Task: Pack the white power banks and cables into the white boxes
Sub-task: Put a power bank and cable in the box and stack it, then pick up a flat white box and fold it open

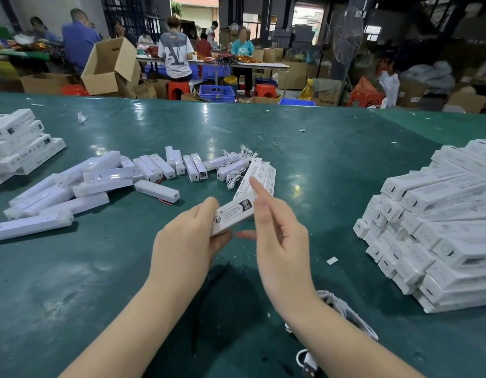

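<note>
Head view: the left hand (190,236) curls round one end of a flat white box (235,212), steadying it while the right hand (277,227) – fingers mostly straight, forefinger raised, gripping nothing – works the far end. Print too small to read. Power banks (105,178) and cables (237,165) wait beyond on the table (318,165); boxes (438,222) are stacked right.

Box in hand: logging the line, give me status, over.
Left grip holds the box. Right grip open, fingers at its end. Power banks and cables loose on the table. Nothing in the way.
</note>
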{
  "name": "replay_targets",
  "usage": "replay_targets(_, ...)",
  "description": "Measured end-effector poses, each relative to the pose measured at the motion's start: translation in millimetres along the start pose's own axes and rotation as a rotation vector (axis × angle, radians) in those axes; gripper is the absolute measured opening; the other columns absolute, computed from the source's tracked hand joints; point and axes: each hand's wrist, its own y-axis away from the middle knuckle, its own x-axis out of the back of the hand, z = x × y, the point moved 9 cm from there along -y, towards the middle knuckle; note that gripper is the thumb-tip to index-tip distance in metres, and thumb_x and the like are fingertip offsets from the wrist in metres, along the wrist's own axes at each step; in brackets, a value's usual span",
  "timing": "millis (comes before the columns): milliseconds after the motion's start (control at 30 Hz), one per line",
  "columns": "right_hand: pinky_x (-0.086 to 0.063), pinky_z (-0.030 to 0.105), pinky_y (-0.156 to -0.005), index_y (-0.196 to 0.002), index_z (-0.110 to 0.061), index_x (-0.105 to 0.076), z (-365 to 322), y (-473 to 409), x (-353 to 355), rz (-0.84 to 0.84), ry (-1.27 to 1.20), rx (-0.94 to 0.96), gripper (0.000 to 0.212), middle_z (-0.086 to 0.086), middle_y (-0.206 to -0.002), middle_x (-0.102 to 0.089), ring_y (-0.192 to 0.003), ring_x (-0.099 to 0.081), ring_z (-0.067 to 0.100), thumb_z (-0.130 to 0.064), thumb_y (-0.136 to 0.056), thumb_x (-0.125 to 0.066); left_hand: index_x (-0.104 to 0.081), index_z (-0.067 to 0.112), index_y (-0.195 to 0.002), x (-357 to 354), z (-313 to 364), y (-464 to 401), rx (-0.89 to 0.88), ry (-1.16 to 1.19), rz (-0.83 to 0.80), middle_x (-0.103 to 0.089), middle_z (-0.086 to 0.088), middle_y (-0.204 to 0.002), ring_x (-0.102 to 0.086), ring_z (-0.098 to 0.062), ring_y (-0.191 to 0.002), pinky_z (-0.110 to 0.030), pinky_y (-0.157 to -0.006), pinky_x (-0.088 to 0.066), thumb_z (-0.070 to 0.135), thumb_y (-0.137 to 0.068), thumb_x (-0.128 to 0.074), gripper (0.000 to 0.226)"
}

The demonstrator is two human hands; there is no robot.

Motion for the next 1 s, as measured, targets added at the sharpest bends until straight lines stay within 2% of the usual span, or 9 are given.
replay_targets(100,-0.059,0.037,-0.081,-0.133,-0.048,-0.053,0,4,-12,-0.082,0.069,0.029,0.043,-0.017,-0.108,-0.060,-0.109,-0.061,0.017,-0.049,-0.090,-0.055,-0.039,0.014,-0.079,3,-3,2,0.034,0.030,0.011,-0.042,0.005,-0.064,-0.032,-0.026,-0.055,-0.036,-0.044,-0.039,0.015,-0.073,-0.082,0.044)
replay_targets(200,-0.050,0.014,-0.074,-0.139,-0.051,-0.044,1,4,-16,-0.144,0.139,0.051,0.047,-0.029,-0.122,-0.056,-0.101,-0.060,0.007,-0.045,-0.094,-0.054,-0.036,0.014,-0.080,4,0,3,0.056,0.004,0.006,-0.046,0.000,-0.063,-0.031,-0.026,-0.054,-0.032,-0.045,-0.031,0.020,-0.078,-0.077,0.041)
replay_targets(267,-0.046,0.011,-0.070,-0.138,-0.051,-0.042,2,3,-17,-0.174,0.145,0.047,0.045,-0.022,-0.120,-0.062,-0.085,-0.061,0.002,-0.035,-0.098,-0.053,-0.034,0.014,-0.081,2,6,4,0.065,0.021,-0.019,-0.045,0.001,-0.065,-0.031,-0.028,-0.055,-0.031,-0.048,-0.028,0.034,-0.083,-0.061,0.033)
replay_targets(367,-0.052,0.019,-0.076,-0.129,-0.052,-0.046,0,-2,-9,-0.119,0.101,0.052,0.040,-0.009,-0.099,-0.069,-0.084,-0.068,0.010,-0.025,-0.100,-0.052,-0.043,0.014,-0.085,1,19,3,0.024,0.059,-0.031,-0.051,0.003,-0.069,-0.038,-0.026,-0.058,-0.029,-0.048,-0.028,0.043,-0.081,-0.051,0.031)
replay_targets(467,-0.054,0.027,-0.083,-0.134,-0.047,-0.045,-5,-12,11,0.001,0.011,0.053,0.041,0.002,-0.097,-0.071,-0.089,-0.067,0.018,-0.025,-0.101,-0.053,-0.059,0.018,-0.098,6,18,2,0.041,0.032,0.022,-0.062,0.008,-0.080,-0.055,-0.021,-0.069,-0.026,-0.055,-0.035,0.044,-0.077,-0.064,0.034)
replay_targets(700,-0.054,0.022,-0.083,-0.132,-0.038,-0.053,-9,-22,30,0.100,-0.042,0.028,0.037,0.001,-0.092,-0.074,-0.087,-0.068,0.007,-0.022,-0.100,-0.056,-0.058,0.018,-0.091,-4,3,4,0.072,0.203,-0.036,-0.057,0.008,-0.081,-0.050,-0.021,-0.072,-0.042,-0.064,-0.047,0.044,-0.083,-0.061,0.028)
replay_targets(800,-0.056,0.023,-0.079,-0.131,-0.040,-0.054,-8,-23,29,0.091,-0.060,0.021,0.039,-0.001,-0.092,-0.075,-0.089,-0.069,0.007,-0.022,-0.097,-0.061,-0.057,0.014,-0.089,-3,5,4,0.031,0.207,-0.023,-0.056,0.006,-0.080,-0.047,-0.018,-0.070,-0.036,-0.065,-0.043,0.038,-0.085,-0.065,0.025)
replay_targets(900,-0.053,0.022,-0.093,-0.145,-0.044,-0.031,8,-23,20,0.021,-0.195,-0.092,0.074,0.001,-0.110,-0.074,-0.109,-0.067,0.011,-0.020,-0.088,-0.071,-0.061,0.017,-0.094,1,10,3,-0.005,0.227,0.006,-0.058,0.009,-0.081,-0.047,-0.013,-0.073,-0.022,-0.066,-0.040,0.030,-0.084,-0.070,0.019)
replay_targets(1000,-0.043,0.038,-0.110,-0.152,-0.043,-0.005,25,-26,12,-0.069,-0.291,-0.284,0.111,-0.001,-0.116,-0.072,-0.118,-0.063,0.014,-0.017,-0.076,-0.082,-0.060,0.027,-0.110,-2,14,1,0.005,0.428,-0.034,-0.062,0.017,-0.089,-0.054,-0.003,-0.080,-0.009,-0.071,-0.039,0.024,-0.084,-0.073,0.029)
